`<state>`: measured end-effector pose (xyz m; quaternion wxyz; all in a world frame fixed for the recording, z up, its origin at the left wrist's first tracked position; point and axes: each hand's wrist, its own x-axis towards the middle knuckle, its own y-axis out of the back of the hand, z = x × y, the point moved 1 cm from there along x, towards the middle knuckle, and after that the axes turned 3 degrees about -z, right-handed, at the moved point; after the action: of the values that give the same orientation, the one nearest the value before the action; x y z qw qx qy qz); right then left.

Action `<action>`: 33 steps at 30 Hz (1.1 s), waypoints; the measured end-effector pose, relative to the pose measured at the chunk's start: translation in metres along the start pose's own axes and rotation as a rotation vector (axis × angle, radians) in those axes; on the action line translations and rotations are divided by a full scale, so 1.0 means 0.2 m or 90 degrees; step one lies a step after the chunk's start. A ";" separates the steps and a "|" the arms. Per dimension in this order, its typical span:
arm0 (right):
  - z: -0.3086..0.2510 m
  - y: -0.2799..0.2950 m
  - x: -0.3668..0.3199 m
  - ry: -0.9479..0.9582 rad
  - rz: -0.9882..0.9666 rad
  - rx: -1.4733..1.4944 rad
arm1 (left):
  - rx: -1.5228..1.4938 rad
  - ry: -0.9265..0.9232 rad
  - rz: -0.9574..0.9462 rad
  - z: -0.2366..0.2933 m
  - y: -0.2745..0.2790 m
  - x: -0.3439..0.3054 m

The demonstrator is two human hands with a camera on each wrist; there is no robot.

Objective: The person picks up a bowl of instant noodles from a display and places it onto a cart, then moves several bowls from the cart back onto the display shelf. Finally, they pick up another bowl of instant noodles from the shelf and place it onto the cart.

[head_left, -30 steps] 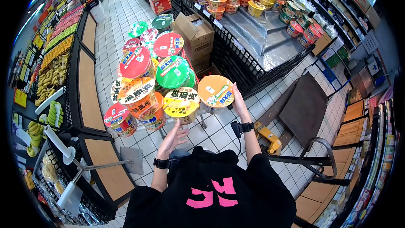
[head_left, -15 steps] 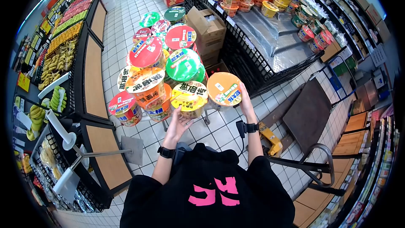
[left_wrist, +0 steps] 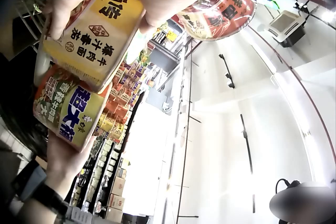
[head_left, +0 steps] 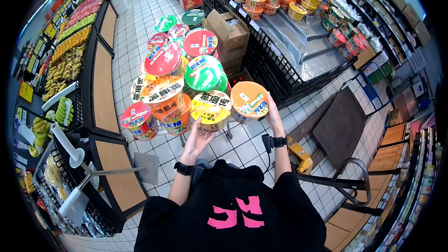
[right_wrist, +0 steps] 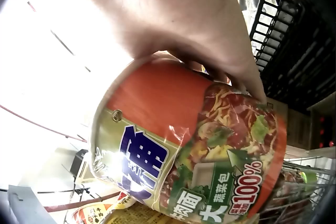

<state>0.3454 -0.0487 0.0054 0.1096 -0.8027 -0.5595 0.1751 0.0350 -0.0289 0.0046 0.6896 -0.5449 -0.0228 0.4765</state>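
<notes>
My right hand (head_left: pixel 274 113) grips an orange-lidded instant noodle bucket (head_left: pixel 249 100) from its right side. In the right wrist view that hand (right_wrist: pixel 184 24) wraps over the tub, and its printed wall (right_wrist: pixel 210 155) faces the camera. Fingers of my left hand (head_left: pixel 198 141) hold the near side of a yellow-lidded noodle bucket (head_left: pixel 211 111). The left wrist view shows the yellow bucket (left_wrist: pixel 94 40) between thumb and fingers, right beside the other tub (left_wrist: pixel 68 108). To the left stand an orange noodle bucket (head_left: pixel 163 95) and a red one (head_left: pixel 139 121); a green-lidded one (head_left: pixel 204 73) is behind.
More noodle buckets with red lids (head_left: pixel 162 59) are piled farther back over a wire cart. A black crate display (head_left: pixel 303 42) and cardboard boxes (head_left: pixel 227 30) stand right of the pile. Fruit shelves (head_left: pixel 65 70) line the left; a flat trolley (head_left: pixel 340 123) is at right.
The left hand has moved up from below the yellow bucket to hold it. The head view has shifted, so the pile appears farther right. The right hand keeps its hold on the orange-lidded bucket.
</notes>
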 end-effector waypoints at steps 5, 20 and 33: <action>0.04 0.05 0.00 -0.017 -0.041 0.090 | 0.047 0.019 -0.034 0.02 -0.03 -0.02; 0.01 0.09 -0.08 -0.094 -0.111 0.084 | 0.101 0.061 -0.046 0.02 0.02 -0.02; 0.03 0.10 -0.08 -0.125 -0.065 0.119 | 0.095 0.062 -0.059 0.03 0.04 -0.02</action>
<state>0.3559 -0.0711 -0.0044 0.1374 -0.7385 -0.5888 0.2984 0.0254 -0.0273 0.0031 0.7500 -0.5128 0.0208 0.4173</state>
